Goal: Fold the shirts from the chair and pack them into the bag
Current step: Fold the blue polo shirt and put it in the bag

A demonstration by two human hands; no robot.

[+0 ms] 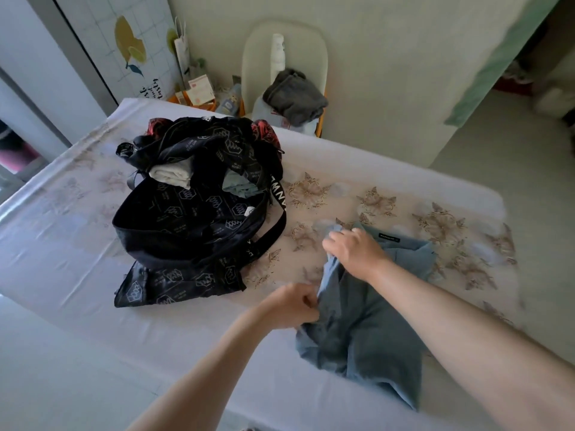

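Observation:
A blue-grey shirt (370, 321) lies partly folded on the bed at the lower right, collar label facing away from me. My left hand (294, 304) pinches its left edge near the middle. My right hand (354, 248) grips the same edge up by the collar. A black patterned bag (193, 225) sits open to the left of the shirt, with a folded white garment (171, 175) and a folded blue-grey garment (239, 185) inside. On the white chair (284, 51) beyond the bed lie a dark grey shirt (294, 98) and a light one (264, 112) under it.
The bed (62, 259) has a pale floral sheet. Behind its far edge stand boxes and a paper bag (183, 51) against the wall. A window frame is on the left and a green curtain (504, 57) on the right.

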